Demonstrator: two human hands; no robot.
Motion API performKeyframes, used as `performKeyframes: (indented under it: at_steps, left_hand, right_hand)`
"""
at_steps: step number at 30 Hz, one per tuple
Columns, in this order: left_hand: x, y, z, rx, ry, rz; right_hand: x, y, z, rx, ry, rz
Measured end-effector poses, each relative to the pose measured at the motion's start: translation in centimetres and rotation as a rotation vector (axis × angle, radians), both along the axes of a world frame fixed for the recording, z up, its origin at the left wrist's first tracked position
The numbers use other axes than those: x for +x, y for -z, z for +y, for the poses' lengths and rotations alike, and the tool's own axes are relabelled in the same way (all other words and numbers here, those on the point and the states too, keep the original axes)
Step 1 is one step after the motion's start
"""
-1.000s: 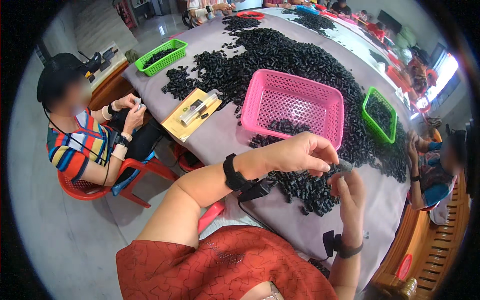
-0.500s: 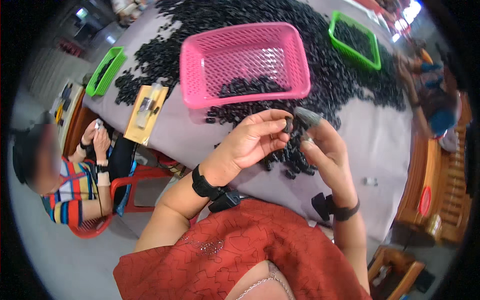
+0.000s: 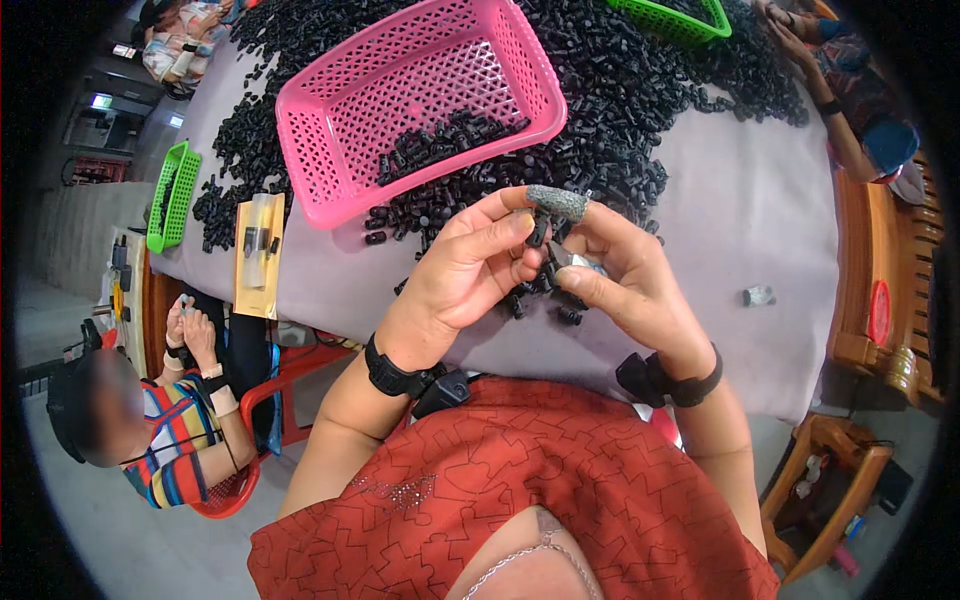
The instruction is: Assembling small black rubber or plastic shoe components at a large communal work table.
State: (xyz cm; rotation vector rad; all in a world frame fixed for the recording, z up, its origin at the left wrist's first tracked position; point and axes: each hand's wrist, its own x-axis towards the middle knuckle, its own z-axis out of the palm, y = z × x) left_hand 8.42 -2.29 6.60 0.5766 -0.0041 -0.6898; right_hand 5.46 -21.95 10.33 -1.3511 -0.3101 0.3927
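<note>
Surface (image 3: 770, 180) carries a big heap of black parts (image 3: 620, 110) w/ pink basket (image 3: 415, 100) upper centre, so loose bits crowd the work. Mid-frame, my left hand (image 3: 465, 270) and right hand (image 3: 625, 285) both pinch one small black part (image 3: 540, 228); I judge it light, stiff, easily fumbled, best held by its ends.
</note>
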Motion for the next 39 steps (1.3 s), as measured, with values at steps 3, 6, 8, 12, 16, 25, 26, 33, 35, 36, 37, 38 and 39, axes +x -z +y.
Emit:
performKeyframes:
  at_steps: [3,6,8,12,16,25,26,33,35,36,37,38,39]
  left_hand:
    - [-0.2,-0.1,0.2,0.01,0.002,-0.005]
    - [-0.2,-0.4,0.0,0.036,-0.014,0.032]
    - [-0.1,0.1,0.2,0.024,-0.001,0.033]
    - [0.1,0.6,0.1,0.025,0.016,0.052]
    - [0.6,1.1,-0.2,0.024,0.054,0.082]
    - [0.9,1.0,-0.5,0.158,0.0,0.061]
    - [0.9,1.0,-0.3,0.17,0.0,0.06]
    - [0.4,0.7,0.8,0.224,-0.053,0.017]
    - [0.2,1.0,1.3,0.197,-0.039,-0.005]
    - [0.2,1.1,1.5,0.169,-0.021,-0.023]
    - [0.1,1.3,1.6,0.171,-0.023,-0.025]
    - [0.0,1.4,1.5,0.135,-0.038,-0.027]
    - [-0.1,1.5,1.5,0.099,-0.052,-0.028]
  right_hand:
    - [-0.1,0.0,0.0,-0.001,-0.015,0.019]
    - [0.1,0.4,0.1,-0.012,-0.029,0.004]
    - [0.3,0.6,0.0,-0.017,-0.028,-0.015]
    - [1.1,0.9,-0.6,-0.003,-0.051,0.037]
    - [1.7,1.9,-1.1,0.019,-0.055,0.128]
    - [1.8,3.2,-1.8,0.096,0.06,0.201]
    - [1.9,3.2,-1.8,0.097,0.063,0.2]
    - [1.5,3.6,-1.0,0.067,0.12,0.112]
    - [1.3,3.9,-0.9,0.061,0.137,0.08]
    - [1.2,4.0,-1.0,0.043,0.125,0.066]
    - [1.1,4.0,-0.9,0.026,0.114,0.054]
    - [1.0,3.9,-0.9,0.029,0.113,0.051]
    - [0.9,3.8,-0.9,0.022,0.107,0.058]
